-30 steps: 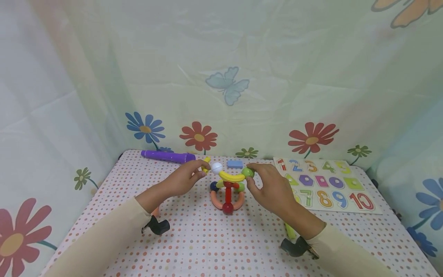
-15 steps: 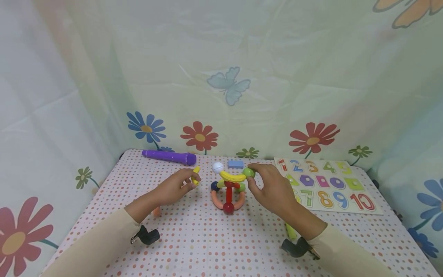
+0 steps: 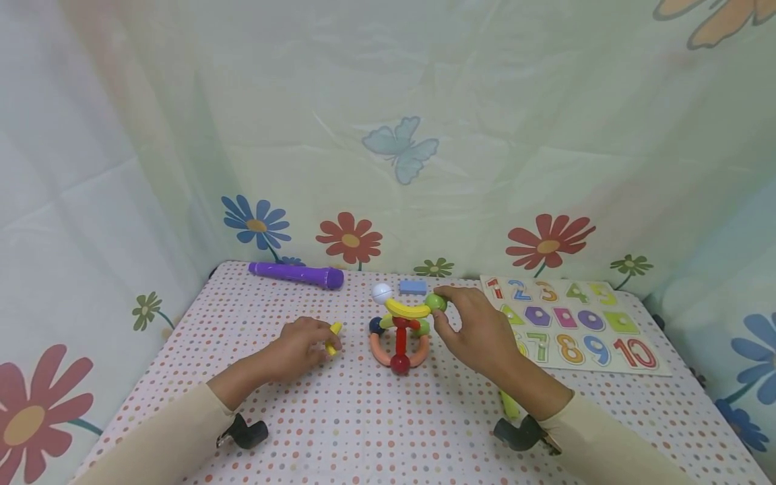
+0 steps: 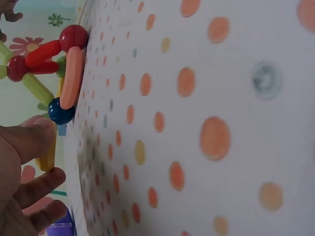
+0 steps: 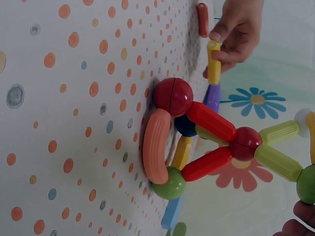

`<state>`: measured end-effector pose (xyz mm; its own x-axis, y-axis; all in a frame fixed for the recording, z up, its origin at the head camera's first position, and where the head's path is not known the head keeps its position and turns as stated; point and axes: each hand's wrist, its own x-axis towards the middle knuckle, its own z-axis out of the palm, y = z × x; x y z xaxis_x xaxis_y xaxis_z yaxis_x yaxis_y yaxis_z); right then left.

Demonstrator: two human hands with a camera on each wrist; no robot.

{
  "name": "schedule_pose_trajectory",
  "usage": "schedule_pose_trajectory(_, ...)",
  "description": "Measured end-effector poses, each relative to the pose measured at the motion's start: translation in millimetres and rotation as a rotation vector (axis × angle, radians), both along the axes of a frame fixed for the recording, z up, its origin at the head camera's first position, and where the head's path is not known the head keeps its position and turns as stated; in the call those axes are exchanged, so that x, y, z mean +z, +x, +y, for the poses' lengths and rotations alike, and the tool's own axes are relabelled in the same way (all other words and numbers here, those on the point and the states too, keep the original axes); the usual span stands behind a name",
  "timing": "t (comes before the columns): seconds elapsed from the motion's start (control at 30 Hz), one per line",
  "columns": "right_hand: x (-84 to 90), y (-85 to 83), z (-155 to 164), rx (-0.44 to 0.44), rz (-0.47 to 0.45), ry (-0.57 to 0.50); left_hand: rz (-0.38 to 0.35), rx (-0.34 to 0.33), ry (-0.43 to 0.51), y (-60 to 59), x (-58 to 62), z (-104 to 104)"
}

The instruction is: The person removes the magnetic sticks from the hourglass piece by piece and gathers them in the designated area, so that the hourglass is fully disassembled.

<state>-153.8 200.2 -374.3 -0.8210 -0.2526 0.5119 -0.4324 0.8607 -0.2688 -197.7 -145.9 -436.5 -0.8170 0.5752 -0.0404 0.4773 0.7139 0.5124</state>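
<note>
A toy frame of sticks and balls (image 3: pixel 399 333) stands mid-table on an orange curved base (image 5: pixel 156 146), with a red ball (image 3: pixel 399 364) in front and a white ball (image 3: pixel 381 292) on top. My right hand (image 3: pixel 441 311) pinches the green ball (image 3: pixel 434 302) at the end of the yellow curved top piece (image 3: pixel 407 309). My left hand (image 3: pixel 322 342) holds a short yellow stick (image 3: pixel 333 336) low over the table, left of the frame and apart from it. The right wrist view shows that stick (image 5: pixel 213 61) between thumb and fingers. In the left wrist view the stick (image 4: pixel 47 157) lies behind my fingers.
A purple tube (image 3: pixel 297 274) lies at the back left and a blue block (image 3: pixel 413 287) behind the frame. A number puzzle board (image 3: pixel 570 323) fills the right side. A loose orange stick (image 5: pixel 202 19) lies by my left hand, a yellow-green stick (image 3: pixel 508 404) under my right wrist.
My left hand has drawn the yellow stick away from the white ball, down and to the left toward the table. The right hand and the frame have stayed put.
</note>
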Motion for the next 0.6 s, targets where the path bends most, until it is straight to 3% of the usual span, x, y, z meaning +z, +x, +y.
schedule_pose_trajectory(0.23, 1.4, 1.0, -0.9, -0.012, -0.02, 0.003, 0.02, -0.015, -0.08, 7.5, -4.1, 1.0)
schedule_pose_trajectory(0.6, 0.8, 1.1, -0.6, -0.004, -0.02, -0.006, 0.046, -0.015, -0.085, 8.7, -8.8, -1.0)
